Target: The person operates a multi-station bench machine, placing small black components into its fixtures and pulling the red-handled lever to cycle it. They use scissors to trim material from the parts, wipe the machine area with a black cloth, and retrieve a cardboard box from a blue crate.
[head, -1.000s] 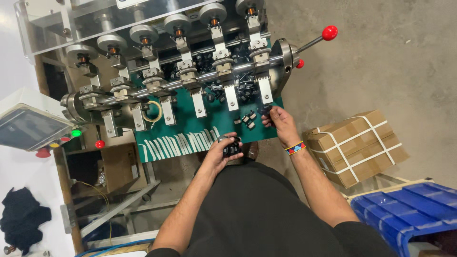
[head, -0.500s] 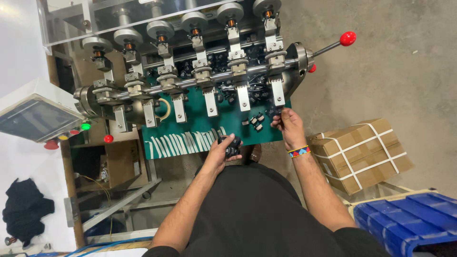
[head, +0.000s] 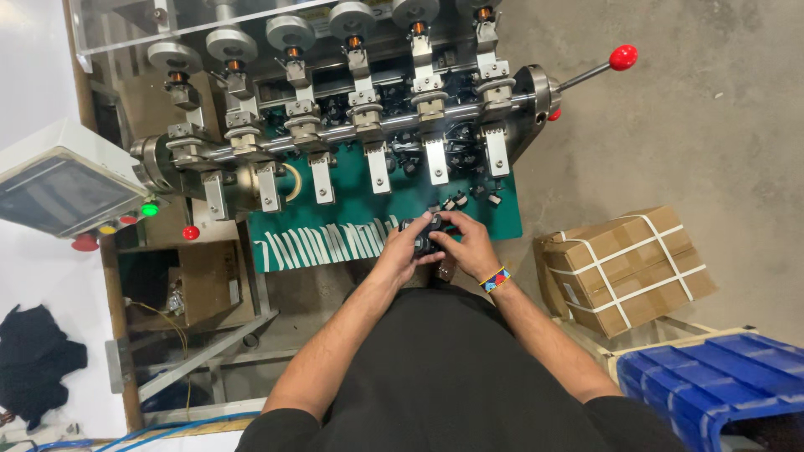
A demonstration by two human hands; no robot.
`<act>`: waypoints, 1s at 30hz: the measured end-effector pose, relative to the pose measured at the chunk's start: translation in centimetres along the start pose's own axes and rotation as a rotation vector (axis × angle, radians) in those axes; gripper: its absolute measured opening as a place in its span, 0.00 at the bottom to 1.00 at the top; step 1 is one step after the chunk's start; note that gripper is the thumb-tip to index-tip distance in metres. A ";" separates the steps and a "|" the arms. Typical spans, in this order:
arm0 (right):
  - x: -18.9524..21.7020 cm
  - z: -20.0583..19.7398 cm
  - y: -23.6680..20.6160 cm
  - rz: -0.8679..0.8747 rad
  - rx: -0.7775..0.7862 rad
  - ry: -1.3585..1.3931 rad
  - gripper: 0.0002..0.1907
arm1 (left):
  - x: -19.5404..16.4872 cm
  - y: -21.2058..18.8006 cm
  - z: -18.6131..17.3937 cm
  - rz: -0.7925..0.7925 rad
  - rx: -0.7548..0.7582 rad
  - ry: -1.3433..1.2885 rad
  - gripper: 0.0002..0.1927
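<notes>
Hands are now meeting at the near edge of the green mat (head: 469,219): the right hand (head: 467,244), spread over loose parts a moment ago, is joining the left hand (head: 408,251), and both are closing around a small black part (head: 420,235) below the clamping machine (head: 360,125), suggesting a pickup finished.

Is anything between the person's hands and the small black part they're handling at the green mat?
Nothing visible. Both the left hand and the right hand already close around the small black part, just above the near edge of the green mat. More loose black parts lie farther back, clear of the hands.
</notes>
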State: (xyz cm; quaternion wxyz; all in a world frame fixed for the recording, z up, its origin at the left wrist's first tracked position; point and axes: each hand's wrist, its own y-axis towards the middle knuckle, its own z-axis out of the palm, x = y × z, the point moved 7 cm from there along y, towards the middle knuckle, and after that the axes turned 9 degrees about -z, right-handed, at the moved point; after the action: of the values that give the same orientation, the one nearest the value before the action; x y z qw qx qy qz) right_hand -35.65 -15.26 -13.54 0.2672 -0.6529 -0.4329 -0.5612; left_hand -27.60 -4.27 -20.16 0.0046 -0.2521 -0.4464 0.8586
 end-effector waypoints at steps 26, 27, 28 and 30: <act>-1.0 7.6 1.7 0.298 0.197 0.479 0.21 | -6.0 -6.1 -3.6 0.744 -0.507 1.353 0.26; -0.3 8.5 1.8 0.212 0.210 0.508 0.20 | -6.2 -6.2 -3.5 0.716 -0.503 1.370 0.27; -0.6 9.0 1.6 0.241 0.172 0.466 0.19 | -6.4 -6.5 -3.5 0.686 -0.501 1.387 0.28; -1.1 9.5 1.4 0.290 0.083 0.380 0.17 | -6.9 -7.0 -3.7 0.667 -0.435 1.342 0.31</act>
State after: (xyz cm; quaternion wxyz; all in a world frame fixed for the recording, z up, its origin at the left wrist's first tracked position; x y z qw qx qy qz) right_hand -29.61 -8.30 -16.61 0.4482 -0.5795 -0.2992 -0.6114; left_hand -21.49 1.20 -13.54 -0.0340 -0.8337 -0.4071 0.3715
